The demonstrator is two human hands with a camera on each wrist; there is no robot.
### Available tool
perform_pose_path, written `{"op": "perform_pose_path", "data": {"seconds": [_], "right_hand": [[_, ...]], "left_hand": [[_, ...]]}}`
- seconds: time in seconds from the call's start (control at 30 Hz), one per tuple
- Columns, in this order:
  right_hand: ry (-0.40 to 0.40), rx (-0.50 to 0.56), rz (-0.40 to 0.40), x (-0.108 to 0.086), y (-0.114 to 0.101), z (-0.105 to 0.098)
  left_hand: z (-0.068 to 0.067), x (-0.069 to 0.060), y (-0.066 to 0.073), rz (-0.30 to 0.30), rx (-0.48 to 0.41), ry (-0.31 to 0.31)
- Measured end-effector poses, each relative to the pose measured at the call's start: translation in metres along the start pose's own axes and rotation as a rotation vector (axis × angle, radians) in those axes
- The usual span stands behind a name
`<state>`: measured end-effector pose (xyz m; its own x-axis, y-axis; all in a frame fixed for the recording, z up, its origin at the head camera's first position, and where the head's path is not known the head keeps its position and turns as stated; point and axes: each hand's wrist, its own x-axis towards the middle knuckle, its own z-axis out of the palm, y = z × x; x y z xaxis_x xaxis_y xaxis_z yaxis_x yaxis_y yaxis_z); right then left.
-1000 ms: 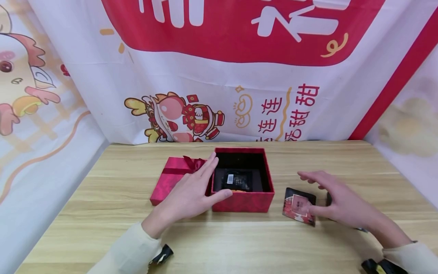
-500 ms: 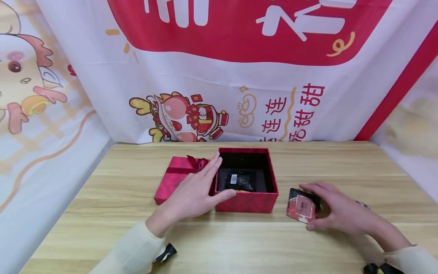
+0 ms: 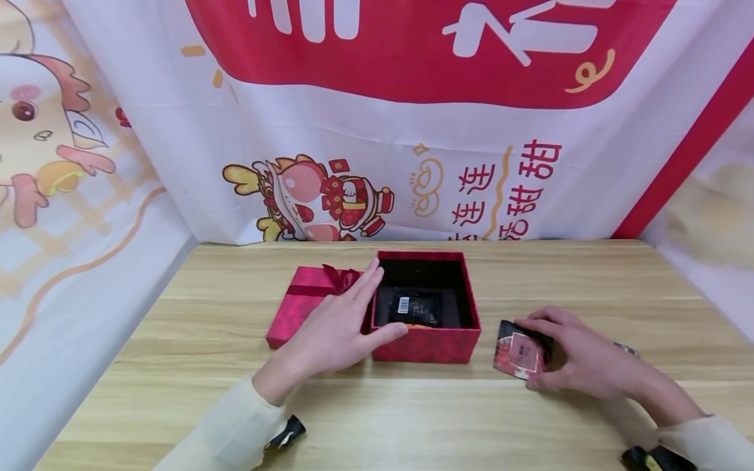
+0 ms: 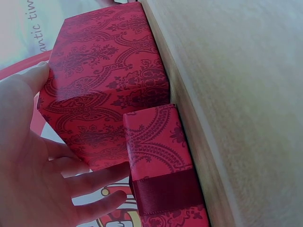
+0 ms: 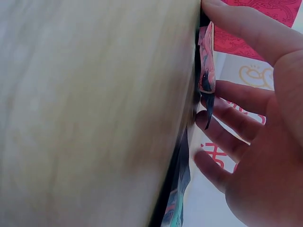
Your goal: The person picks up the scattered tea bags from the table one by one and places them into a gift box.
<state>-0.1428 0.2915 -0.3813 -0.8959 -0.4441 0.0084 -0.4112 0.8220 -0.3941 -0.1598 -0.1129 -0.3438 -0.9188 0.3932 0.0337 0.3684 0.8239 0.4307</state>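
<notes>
My left hand (image 3: 330, 337) lies at the left side of an open red patterned gift box (image 3: 424, 345). Its thumb touches the front rim, and its straight fingers reach along the left side, as the left wrist view shows too. Inside the box is a black packet (image 3: 421, 307) with a white barcode label. To the right of the box, my right hand (image 3: 595, 360) holds the edges of a small flat red-and-black packet (image 3: 518, 353) between thumb and fingers. In the right wrist view this packet (image 5: 207, 59) is at the table surface.
The red lid (image 3: 300, 304) with its ribbon bow lies left of the box, partly under my left hand. A second packet (image 3: 626, 348) is mostly hidden behind my right hand. A printed cloth (image 3: 365, 124) hangs at the table's back edge.
My right hand has come down onto the red-and-black packet, its thumb and fingers closing on the edges. My left hand has stayed at the box. The head view has shifted slightly.
</notes>
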Motion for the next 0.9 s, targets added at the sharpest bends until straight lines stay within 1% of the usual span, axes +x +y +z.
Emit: {"op": "perform_pose_path", "data": {"seconds": [0.17,0.4,0.53,0.67,0.9], "right_hand": [[0.022,0.000,-0.009,0.002,-0.003,-0.005],[0.082,0.012,-0.047,0.006,-0.005,-0.014],[0.098,0.053,-0.030,0.007,-0.010,-0.021],[0.118,0.091,-0.036,0.010,-0.015,-0.030],[0.150,0.125,-0.073,0.019,-0.025,-0.041]], "left_hand": [[-0.001,0.000,0.000,0.002,0.003,-0.006],[-0.001,-0.001,0.000,0.002,0.001,-0.004],[-0.002,-0.002,-0.001,0.005,0.003,0.000],[-0.001,-0.001,-0.001,0.002,0.001,-0.001],[0.000,0.000,-0.002,0.000,0.004,-0.013]]}}
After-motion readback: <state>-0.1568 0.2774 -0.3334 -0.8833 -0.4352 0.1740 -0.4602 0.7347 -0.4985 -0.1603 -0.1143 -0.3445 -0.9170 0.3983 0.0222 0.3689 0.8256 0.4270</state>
